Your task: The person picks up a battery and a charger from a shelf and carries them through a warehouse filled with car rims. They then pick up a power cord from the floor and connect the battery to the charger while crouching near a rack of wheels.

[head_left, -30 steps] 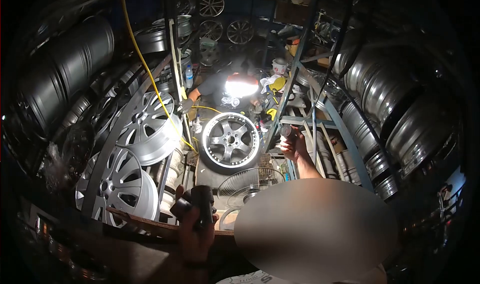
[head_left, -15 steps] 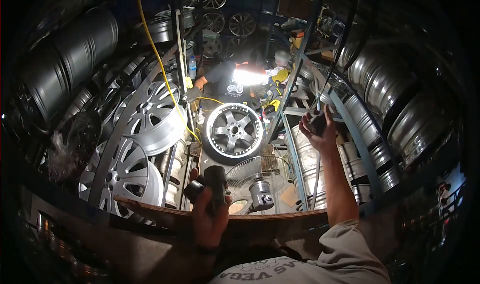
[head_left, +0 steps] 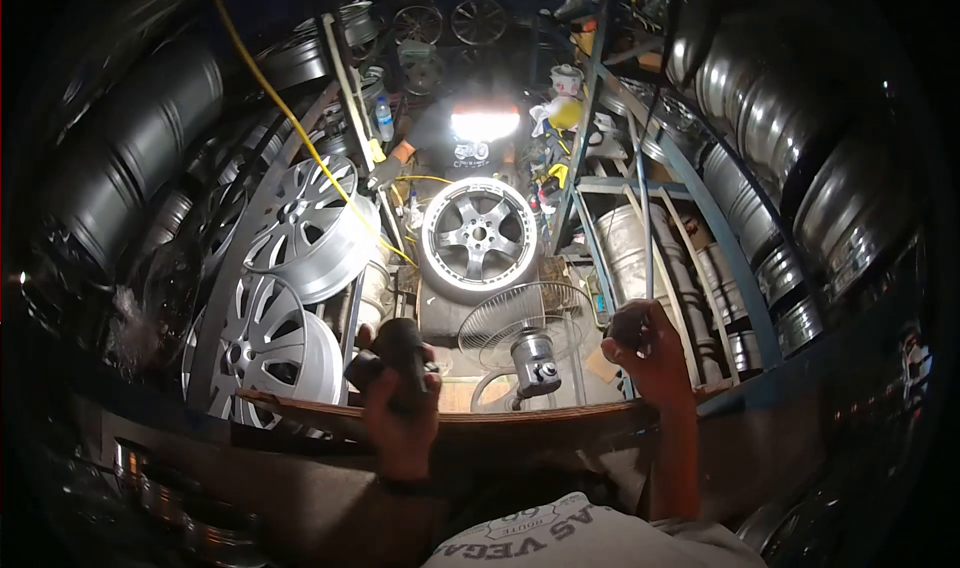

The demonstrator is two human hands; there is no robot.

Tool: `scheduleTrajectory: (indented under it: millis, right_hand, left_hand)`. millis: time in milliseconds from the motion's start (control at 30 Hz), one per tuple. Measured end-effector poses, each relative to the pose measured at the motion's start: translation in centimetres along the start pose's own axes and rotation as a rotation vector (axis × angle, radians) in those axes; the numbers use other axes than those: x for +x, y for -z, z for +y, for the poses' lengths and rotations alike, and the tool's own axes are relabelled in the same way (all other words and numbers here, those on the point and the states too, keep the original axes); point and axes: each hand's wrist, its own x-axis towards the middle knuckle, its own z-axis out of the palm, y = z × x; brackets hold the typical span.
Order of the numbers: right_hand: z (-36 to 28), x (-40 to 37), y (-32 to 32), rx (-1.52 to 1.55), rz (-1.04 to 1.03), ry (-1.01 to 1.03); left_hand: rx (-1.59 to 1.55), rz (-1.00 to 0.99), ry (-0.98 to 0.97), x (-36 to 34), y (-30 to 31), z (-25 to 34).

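Note:
My left hand (head_left: 402, 418) is closed around a dark tool (head_left: 400, 353) with a thick cylindrical body and a shorter cylinder sticking out to its left. Its exact kind is hard to make out in the dim light. My right hand (head_left: 655, 353) has its fingers curled around a small dark block-like piece (head_left: 628, 326). A thin grey rod or cord (head_left: 647, 228) runs upward from beside that hand. Between and beyond my hands, a wheel rim (head_left: 480, 235) with a polished lip and dark spokes lies face up. A fan (head_left: 535, 363) with a wire cage stands nearer to me.
Silver rims (head_left: 310, 238) are stacked on the left rack, with more rims (head_left: 790, 118) on the right. A wooden board edge (head_left: 520, 418) crosses in front of me. A yellow hose (head_left: 290, 113) hangs at left. A co-worker in a dark shirt (head_left: 470, 153) is behind a bright lamp (head_left: 485, 125).
My right hand has come down and closer to me with the dark piece. My left hand has shifted slightly left with the tool. The view has tilted a little.

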Motion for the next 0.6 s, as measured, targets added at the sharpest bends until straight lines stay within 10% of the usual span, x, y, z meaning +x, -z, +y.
scheduleTrajectory:
  millis: [167,600]
  right_hand:
    - [-0.3,-2.7,3.3,-0.537,-0.029,0.092]
    - [2.7,-3.9,4.7,-0.562,-0.180,0.371]
  left_hand:
    - [-0.115,0.120,-0.080,0.6,0.0,0.5]
    - [-0.100,-0.044,-0.206,-0.8,0.4,1.1]
